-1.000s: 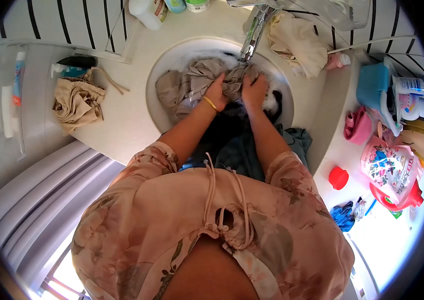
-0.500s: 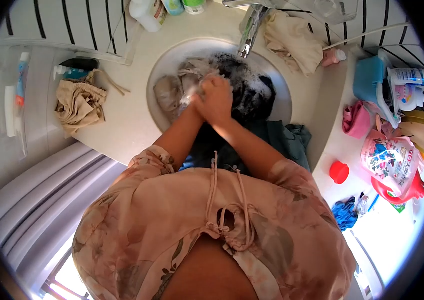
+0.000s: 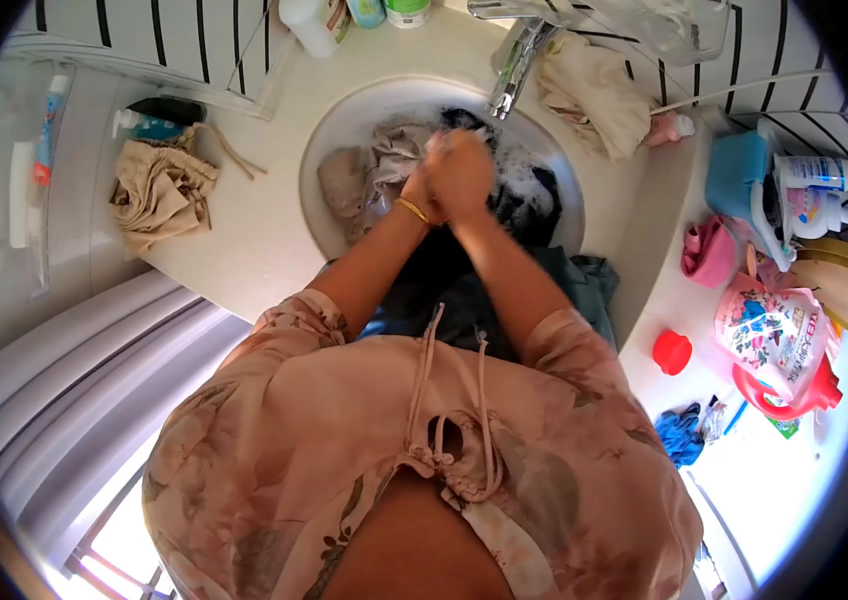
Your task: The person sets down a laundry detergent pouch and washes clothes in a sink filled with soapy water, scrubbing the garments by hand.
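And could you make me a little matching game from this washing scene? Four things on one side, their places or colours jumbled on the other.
Things
1. Bracelet
2. Black cloth
3. Tap
4. Round cap

Places and colours
A. Shiny silver, reaching over the far rim of the sink
B. Bright red, off to the right of the sink
C. Around the left wrist
D. Down in the sink, among white suds

Right pairs
1-C, 2-D, 3-A, 4-B
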### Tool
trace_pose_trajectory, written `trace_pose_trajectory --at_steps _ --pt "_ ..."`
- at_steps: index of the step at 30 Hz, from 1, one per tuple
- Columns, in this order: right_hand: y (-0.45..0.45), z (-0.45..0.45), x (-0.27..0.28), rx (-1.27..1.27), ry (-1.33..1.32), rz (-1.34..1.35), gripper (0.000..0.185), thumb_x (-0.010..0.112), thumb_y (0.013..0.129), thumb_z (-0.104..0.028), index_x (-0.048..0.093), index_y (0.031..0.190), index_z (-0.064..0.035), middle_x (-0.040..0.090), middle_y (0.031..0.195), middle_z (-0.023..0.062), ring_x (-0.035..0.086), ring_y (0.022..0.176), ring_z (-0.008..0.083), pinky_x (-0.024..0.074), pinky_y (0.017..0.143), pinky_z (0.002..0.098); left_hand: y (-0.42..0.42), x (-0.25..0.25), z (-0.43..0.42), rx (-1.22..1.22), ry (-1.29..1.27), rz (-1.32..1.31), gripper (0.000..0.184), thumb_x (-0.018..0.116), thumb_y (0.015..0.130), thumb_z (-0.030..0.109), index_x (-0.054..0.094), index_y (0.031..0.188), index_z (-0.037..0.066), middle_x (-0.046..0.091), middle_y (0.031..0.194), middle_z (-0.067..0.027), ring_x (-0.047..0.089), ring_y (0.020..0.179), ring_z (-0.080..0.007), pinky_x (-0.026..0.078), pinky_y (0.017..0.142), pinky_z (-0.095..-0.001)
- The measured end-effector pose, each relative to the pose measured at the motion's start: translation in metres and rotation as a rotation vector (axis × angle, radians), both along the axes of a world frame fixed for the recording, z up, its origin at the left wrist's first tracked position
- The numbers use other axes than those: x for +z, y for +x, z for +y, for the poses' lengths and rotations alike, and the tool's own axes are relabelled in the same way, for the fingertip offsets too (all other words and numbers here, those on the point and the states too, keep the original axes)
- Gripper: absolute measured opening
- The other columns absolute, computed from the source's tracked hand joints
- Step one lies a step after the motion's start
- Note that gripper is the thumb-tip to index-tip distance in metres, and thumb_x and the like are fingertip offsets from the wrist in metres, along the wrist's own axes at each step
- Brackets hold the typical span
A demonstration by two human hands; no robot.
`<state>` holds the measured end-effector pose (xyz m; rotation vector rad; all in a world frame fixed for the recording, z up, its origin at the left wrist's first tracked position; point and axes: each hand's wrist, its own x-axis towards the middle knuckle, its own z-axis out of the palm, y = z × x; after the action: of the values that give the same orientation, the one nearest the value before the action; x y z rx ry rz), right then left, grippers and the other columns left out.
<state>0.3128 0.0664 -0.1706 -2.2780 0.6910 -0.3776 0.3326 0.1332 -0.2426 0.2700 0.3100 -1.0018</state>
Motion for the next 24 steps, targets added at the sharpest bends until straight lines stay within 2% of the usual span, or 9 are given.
trace_pose_trajectory --at_steps 3,6,9,11,13,16,20,23,24 --pt "0.010 -0.064 -0.060 -0.324 0.839 0.047 0.020 0.053 0.078 -0.020 0.060 0.082 -0.0021 0.057 0.089 0.0173 0.057 0.073 0.0346 0.0456 0.063 0.0384 0.001 0.006 -0.005 -0.119 0.259 0.012 0.032 0.049 0.082 0.025 0.052 0.107 0.005 0.054 0.111 -0.0086 0.050 0.103 -0.0244 0.042 0.085 -0.0374" --pt "-0.007 -0.070 -0.076 -0.653 1.385 -0.339 0.029 0.053 0.080 -0.023 0.054 0.095 0.0019 0.055 0.094 0.0194 0.055 0.083 0.0331 0.0438 0.069 0.0396 0.010 -0.010 -0.005 -0.145 0.295 -0.003 0.035 0.047 0.084 0.030 0.051 0.109 0.006 0.052 0.115 -0.0091 0.049 0.104 -0.0254 0.042 0.086 -0.0396" --pt "-0.039 -0.039 -0.105 -0.165 -0.020 0.090 0.035 0.051 0.081 -0.023 0.047 0.105 0.0018 0.052 0.100 0.0207 0.051 0.093 0.0323 0.0403 0.077 0.0413 0.012 -0.011 -0.011 -0.075 0.367 0.150 0.037 0.046 0.086 0.034 0.052 0.109 0.006 0.053 0.113 -0.0096 0.051 0.101 -0.0260 0.041 0.086 -0.0422" --pt "-0.042 -0.043 -0.152 -0.055 0.032 0.133 0.034 0.050 0.080 -0.022 0.048 0.106 0.0000 0.050 0.102 0.0230 0.046 0.097 0.0354 0.0362 0.082 0.0447 0.016 -0.023 -0.016 -0.062 0.490 0.123 0.040 0.043 0.087 0.038 0.052 0.109 0.006 0.053 0.113 -0.0093 0.050 0.102 -0.0263 0.039 0.088 -0.0431" --pt "-0.014 -0.055 -0.150 -0.262 0.510 0.252 0.033 0.049 0.079 -0.018 0.048 0.107 -0.0001 0.049 0.102 0.0247 0.045 0.098 0.0375 0.0357 0.082 0.0456 0.018 -0.038 -0.015 -0.061 0.407 0.110 0.043 0.043 0.086 0.041 0.052 0.109 0.006 0.053 0.111 -0.0093 0.051 0.101 -0.0265 0.038 0.088 -0.0434" --pt "0.010 -0.053 -0.074 -0.562 1.125 0.099 0.034 0.047 0.077 -0.014 0.049 0.108 -0.0002 0.049 0.102 0.0273 0.044 0.098 0.0406 0.0349 0.083 0.0468 0.020 -0.010 -0.009 -0.019 0.358 0.171 0.049 0.044 0.083 0.047 0.052 0.110 0.006 0.054 0.112 -0.0106 0.051 0.100 -0.0274 0.038 0.089 -0.0420" --pt "-0.022 0.017 -0.035 0.037 0.142 -0.191 0.024 0.051 0.072 -0.013 0.052 0.092 -0.0004 0.047 0.100 0.0199 0.041 0.101 0.0389 0.0344 0.083 0.0459 0.032 -0.014 0.006 -0.298 0.006 0.166 0.043 0.050 0.081 0.043 0.055 0.102 0.005 0.056 0.106 -0.0109 0.052 0.097 -0.0266 0.041 0.086 -0.0408" --pt "-0.026 0.025 0.001 0.261 -0.140 -0.164 0.025 0.059 0.068 -0.020 0.052 0.085 -0.0043 0.053 0.096 0.0197 0.046 0.097 0.0373 0.0377 0.076 0.0439 0.019 -0.009 -0.002 -0.144 0.232 0.167 0.036 0.051 0.080 0.038 0.055 0.097 0.006 0.057 0.101 -0.0099 0.053 0.094 -0.0254 0.043 0.084 -0.0401" --pt "-0.017 0.015 -0.006 0.149 -0.005 -0.055 0.025 0.058 0.069 -0.020 0.053 0.087 -0.0039 0.053 0.093 0.0201 0.047 0.095 0.0382 0.0387 0.076 0.0442 0.012 -0.006 -0.001 -0.088 0.316 0.167 0.034 0.051 0.080 0.036 0.055 0.095 0.006 0.057 0.099 -0.0095 0.053 0.093 -0.0250 0.043 0.083 -0.0398"
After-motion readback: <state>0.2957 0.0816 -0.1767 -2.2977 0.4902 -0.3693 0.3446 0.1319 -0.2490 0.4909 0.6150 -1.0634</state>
